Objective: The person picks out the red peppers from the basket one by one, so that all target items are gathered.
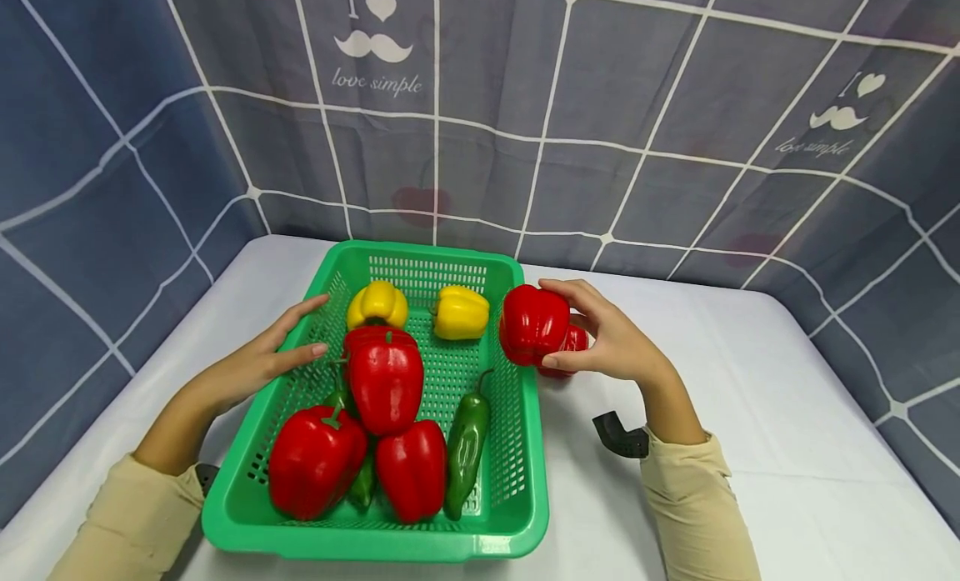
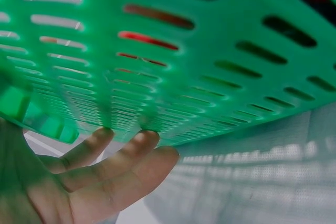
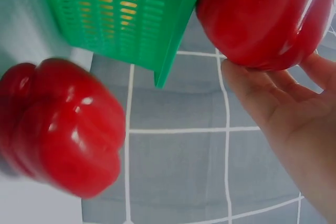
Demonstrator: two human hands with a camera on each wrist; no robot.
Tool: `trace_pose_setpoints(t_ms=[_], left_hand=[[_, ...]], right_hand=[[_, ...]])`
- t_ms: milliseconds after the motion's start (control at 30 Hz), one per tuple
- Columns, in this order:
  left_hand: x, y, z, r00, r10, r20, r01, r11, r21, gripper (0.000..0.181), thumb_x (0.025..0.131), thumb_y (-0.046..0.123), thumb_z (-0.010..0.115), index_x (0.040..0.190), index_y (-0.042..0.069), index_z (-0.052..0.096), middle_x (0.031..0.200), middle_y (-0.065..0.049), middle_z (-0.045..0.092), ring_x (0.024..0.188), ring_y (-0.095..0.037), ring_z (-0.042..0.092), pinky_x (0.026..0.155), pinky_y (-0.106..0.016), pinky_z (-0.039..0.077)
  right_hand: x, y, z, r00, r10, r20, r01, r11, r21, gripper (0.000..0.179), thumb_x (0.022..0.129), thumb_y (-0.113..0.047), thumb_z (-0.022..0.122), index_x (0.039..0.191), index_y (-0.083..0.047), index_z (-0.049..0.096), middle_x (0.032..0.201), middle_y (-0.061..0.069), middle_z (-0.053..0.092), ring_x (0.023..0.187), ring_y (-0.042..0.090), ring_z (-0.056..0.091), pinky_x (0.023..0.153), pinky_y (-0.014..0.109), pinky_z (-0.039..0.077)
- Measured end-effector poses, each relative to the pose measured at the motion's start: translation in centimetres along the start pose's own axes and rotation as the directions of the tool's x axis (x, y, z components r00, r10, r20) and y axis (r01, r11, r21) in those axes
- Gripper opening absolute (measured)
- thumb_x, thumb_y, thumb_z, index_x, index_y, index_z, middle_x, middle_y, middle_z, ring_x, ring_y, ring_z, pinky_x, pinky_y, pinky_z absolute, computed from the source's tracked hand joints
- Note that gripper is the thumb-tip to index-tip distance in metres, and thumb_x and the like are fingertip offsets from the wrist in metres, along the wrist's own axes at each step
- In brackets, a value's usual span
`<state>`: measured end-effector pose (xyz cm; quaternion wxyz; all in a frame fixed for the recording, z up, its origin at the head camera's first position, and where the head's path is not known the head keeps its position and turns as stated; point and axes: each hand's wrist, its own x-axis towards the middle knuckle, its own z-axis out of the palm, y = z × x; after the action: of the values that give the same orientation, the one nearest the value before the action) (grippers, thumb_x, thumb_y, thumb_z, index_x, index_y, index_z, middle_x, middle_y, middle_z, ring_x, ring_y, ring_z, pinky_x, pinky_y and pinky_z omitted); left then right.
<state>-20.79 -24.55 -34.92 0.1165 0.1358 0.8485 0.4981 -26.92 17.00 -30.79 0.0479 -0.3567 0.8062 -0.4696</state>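
Note:
My right hand [image 1: 611,335] grips a red bell pepper [image 1: 534,323] between thumb and fingers, over the right rim of a green plastic basket [image 1: 375,544]. Below it, another red bell pepper [image 3: 63,127] sits on the table outside the basket, partly hidden by the hand in the head view. My left hand [image 1: 258,360] is at the basket's left rim, its thumb and index finger reaching over the edge. In the left wrist view, fairly straight fingers [image 2: 126,182] lie along the basket's outer wall.
Inside the basket are yellow peppers [image 1: 461,313] at the back, several red bell peppers [image 1: 318,463] in the middle and front, and green chili peppers [image 1: 467,452]. A white-covered table [image 1: 787,431] lies beneath. Grey checked curtains [image 1: 487,181] stand behind and at both sides.

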Motion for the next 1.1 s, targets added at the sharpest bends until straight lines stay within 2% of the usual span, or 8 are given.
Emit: trace_pose_setpoints(t_ms=[133,333,533,733,1100], left_hand=[[0.0,-0.1,0.0,1.0,0.002,0.001,-0.002,1.0,0.001,0.069,0.094,0.027,0.047,0.147,0.024,0.003,0.152,-0.014,0.0,0.134,-0.044,0.004,0.093,-0.072,0.021],[0.0,-0.1,0.0,1.0,0.007,0.003,-0.007,1.0,0.0,0.069,0.094,0.026,0.047,0.147,0.022,0.003,0.152,-0.014,0.0,0.134,-0.044,0.004,0.092,-0.073,0.021],[0.0,-0.1,0.0,1.0,0.014,0.004,-0.014,1.0,-0.002,0.069,0.094,0.026,0.047,0.147,0.021,0.004,0.152,-0.015,0.002,0.133,-0.044,0.006,0.093,-0.072,0.023],[0.1,-0.2,0.0,1.0,0.02,0.007,-0.02,1.0,-0.009,0.068,0.095,0.025,0.046,0.147,0.021,0.004,0.151,-0.016,0.002,0.133,-0.044,0.008,0.093,-0.07,0.026],[0.1,-0.1,0.0,1.0,0.014,0.002,-0.014,1.0,-0.003,0.068,0.094,0.025,0.047,0.147,0.023,0.004,0.152,-0.014,0.0,0.134,-0.043,0.005,0.093,-0.072,0.021]], right_hand=[[-0.5,0.4,-0.4,1.0,-0.019,-0.016,0.019,0.999,-0.026,0.077,0.068,-0.002,0.077,0.135,-0.007,0.04,0.128,0.007,0.044,0.114,0.02,0.047,0.094,0.039,0.045],[-1.2,0.9,-0.9,0.999,-0.03,-0.034,0.028,0.999,-0.037,0.077,0.067,0.0,0.077,0.135,-0.005,0.04,0.127,0.008,0.044,0.113,0.013,0.047,0.094,0.021,0.043],[-2.0,1.5,-1.5,0.999,-0.038,-0.036,0.037,0.998,-0.046,0.079,0.066,0.001,0.078,0.135,-0.004,0.04,0.127,0.008,0.044,0.114,0.009,0.046,0.093,0.017,0.043],[-2.9,2.0,-2.4,0.999,-0.008,-0.047,0.005,0.997,-0.072,0.081,0.064,-0.001,0.08,0.135,-0.005,0.041,0.125,0.005,0.044,0.113,0.008,0.046,0.093,0.015,0.041],[-5.2,2.8,-4.9,0.985,0.097,-0.145,-0.112,0.988,-0.102,0.083,0.064,0.0,0.08,0.136,-0.012,0.04,0.127,0.003,0.041,0.112,0.007,0.045,0.088,0.01,0.042]])
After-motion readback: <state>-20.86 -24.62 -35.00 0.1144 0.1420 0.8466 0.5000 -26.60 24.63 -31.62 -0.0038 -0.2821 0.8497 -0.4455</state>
